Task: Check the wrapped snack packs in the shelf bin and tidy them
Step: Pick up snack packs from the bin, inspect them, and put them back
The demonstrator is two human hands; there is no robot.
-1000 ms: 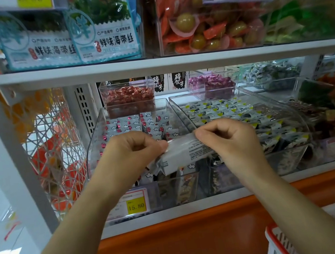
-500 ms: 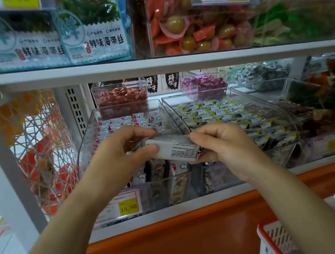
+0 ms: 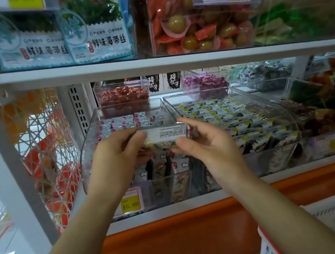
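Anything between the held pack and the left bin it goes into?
Nothing visible. The left hand and right hand hold the snack pack over the clear bin, whose top is open; only other packs lie below.

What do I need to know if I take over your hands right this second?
Left hand: grips the left end of one snack pack.
Right hand: thumb and forefinger pinch the pack's right end.
Where: the pack is held over the front of the clear bin, printed side facing you. Other packs lie in rows at the back of the bin, and a few stand at the front.
Done: one pack is out and being checked.
Left: probably finish reading it, put it back in line, then check and straighten the rest.
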